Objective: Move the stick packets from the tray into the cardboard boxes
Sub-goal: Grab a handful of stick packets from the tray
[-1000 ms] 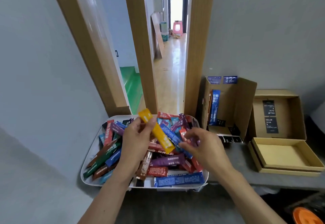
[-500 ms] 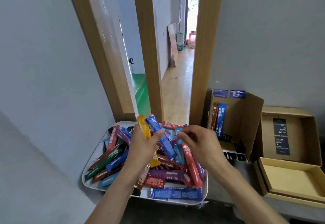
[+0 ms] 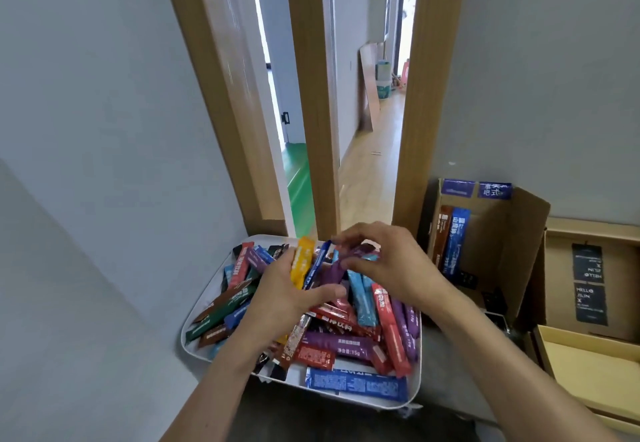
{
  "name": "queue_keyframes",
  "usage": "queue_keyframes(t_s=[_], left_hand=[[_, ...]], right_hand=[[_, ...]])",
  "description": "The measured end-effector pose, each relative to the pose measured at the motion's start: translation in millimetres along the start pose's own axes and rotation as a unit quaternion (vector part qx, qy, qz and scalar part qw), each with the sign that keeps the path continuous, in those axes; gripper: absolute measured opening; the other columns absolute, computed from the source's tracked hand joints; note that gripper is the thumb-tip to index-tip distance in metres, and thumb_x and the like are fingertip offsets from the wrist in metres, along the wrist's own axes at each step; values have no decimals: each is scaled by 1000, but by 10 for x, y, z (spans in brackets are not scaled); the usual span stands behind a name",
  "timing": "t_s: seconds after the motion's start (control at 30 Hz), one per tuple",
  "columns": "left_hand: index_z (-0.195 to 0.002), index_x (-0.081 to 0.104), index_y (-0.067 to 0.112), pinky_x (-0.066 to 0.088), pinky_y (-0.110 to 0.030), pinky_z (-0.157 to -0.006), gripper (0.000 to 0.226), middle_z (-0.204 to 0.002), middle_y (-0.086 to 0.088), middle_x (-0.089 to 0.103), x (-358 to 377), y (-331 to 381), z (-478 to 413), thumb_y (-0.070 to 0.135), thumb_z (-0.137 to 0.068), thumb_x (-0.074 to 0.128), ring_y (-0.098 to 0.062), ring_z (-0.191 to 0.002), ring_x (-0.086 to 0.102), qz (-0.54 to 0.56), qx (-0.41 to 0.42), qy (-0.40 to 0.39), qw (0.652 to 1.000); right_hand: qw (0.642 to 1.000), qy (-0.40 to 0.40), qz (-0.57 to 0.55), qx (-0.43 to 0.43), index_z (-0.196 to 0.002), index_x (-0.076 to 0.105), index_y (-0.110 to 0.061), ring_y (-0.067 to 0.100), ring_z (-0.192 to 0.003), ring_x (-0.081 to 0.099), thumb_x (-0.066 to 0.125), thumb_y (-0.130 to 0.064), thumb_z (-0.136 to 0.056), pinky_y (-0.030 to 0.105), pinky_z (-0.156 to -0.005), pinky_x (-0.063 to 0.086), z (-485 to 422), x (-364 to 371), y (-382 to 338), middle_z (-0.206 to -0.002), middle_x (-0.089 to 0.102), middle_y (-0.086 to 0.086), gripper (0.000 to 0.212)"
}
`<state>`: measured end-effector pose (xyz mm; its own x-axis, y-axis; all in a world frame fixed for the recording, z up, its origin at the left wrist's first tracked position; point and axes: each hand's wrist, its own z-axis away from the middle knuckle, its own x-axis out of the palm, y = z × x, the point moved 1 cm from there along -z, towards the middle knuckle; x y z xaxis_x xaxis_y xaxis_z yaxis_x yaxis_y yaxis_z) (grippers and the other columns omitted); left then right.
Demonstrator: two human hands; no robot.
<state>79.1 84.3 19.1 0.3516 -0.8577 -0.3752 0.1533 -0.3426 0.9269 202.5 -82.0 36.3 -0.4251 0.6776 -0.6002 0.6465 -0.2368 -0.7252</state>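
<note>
Stick packets (image 3: 346,344) lie heaped in the white tray (image 3: 414,386), and three are lifted above the heap. The left hand (image 3: 287,299) curls fingers and thumb round a yellow packet (image 3: 302,261) and a dark blue packet (image 3: 318,263), held upright side by side. The right hand (image 3: 391,265), fingers bent, pinches a purple packet (image 3: 332,273) between thumb and forefinger, just beside that pair.

The likeliest slip is in the left hand. The film looks slick, and the thumb has to loosen to take a third packet, so one could slide out and drop back into the pile or over the tray's far rim. The heap is criss-crossed, so a packet pulled from below could drag its neighbours over the left rim. To the right, the open cardboard box (image 3: 512,230) already has a brown packet (image 3: 441,233) and a blue packet (image 3: 458,240) standing against its left wall. A bundle pushed in carelessly could topple them.

A purple packet lying near in the tray reads "净含量:15g". The box's far flaps (image 3: 493,190) are blue with white Chinese characters, too blurred to tell. In the second box (image 3: 585,358), at the far right, the raised lid bears two black labels (image 3: 590,303). The lower reads "HELLO JILIN X", and the upper seems to be the same wording turned upside down.
</note>
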Motion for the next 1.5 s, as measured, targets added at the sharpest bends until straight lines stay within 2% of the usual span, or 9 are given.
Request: queue_keyframes(t_s=[0.1,0.2,0.33,0.6,0.77,1.07,1.23,1.33,1.5], left_hand=[[-116,62,32,58,-16,-68,43,-97,8,78,-17,34,28,33,-81,87,-2,-83,75,-27,22,20,999],[-106,62,26,61,-27,-63,20,-82,0,74,-117,-5,71,22,-91,75,-6,-67,71,-47,-21,62,997],[-97,59,37,50,-12,-61,30,-87,15,71,-186,-48,105,42,-81,84,0,-73,70,-204,2,27,979],[-109,53,30,55,-35,-86,38,-107,3,75,111,-110,-54,50,-85,75,-19,-100,71,-485,162,-51,858],[-114,56,32,55,-32,-91,41,-112,6,74,106,-132,-96,53,-84,76,-14,-103,70,-474,154,-73,864],[-134,56,33,54,-32,-95,55,-129,5,70,-271,-39,-36,48,-86,77,-16,-113,67,-427,102,-41,898],[-96,69,35,49,-15,-69,14,-88,20,72,-463,-76,8,37,-87,80,1,-79,68,-287,63,11,956],[-72,67,32,45,-10,-55,20,-68,11,70,-463,-117,39,27,-89,77,2,-66,67,-233,57,69,968],[-86,73,27,56,-26,-65,37,-77,10,73,-403,-174,38,63,-82,73,-6,-70,69,-258,9,63,964]], right_hand=[[984,67,-147,71,-117,69,-29,3,-92,73,88,-21,-84,21,-81,60,4,43,-77,-99,76,-12,39],[979,68,51,184,-114,66,-27,3,-85,68,78,-44,-91,22,-73,57,38,136,21,-99,72,-13,31],[900,-20,333,280,-117,63,-19,17,-88,69,70,-63,-89,35,-73,60,116,411,167,-103,70,-1,52],[906,-17,258,334,-122,59,-16,24,-106,68,78,-58,-84,36,-82,56,257,409,215,-119,66,5,60],[918,57,207,334,-109,65,-24,14,-93,67,71,-40,-96,33,-78,59,458,276,160,-102,70,-4,22],[902,-10,252,350,-114,69,-24,16,-96,70,79,-46,-88,31,-77,57,573,365,190,-104,73,-3,35],[898,-5,231,373,-101,71,-25,13,-84,70,81,-46,-85,34,-76,62,542,359,193,-89,71,-7,29],[907,29,218,358,-97,67,-28,10,-80,68,77,-47,-88,32,-68,61,479,321,178,-86,69,-10,23],[934,92,144,315,-107,50,-20,14,-79,65,55,-38,-104,36,-68,59,167,361,77,-96,66,-1,19]])
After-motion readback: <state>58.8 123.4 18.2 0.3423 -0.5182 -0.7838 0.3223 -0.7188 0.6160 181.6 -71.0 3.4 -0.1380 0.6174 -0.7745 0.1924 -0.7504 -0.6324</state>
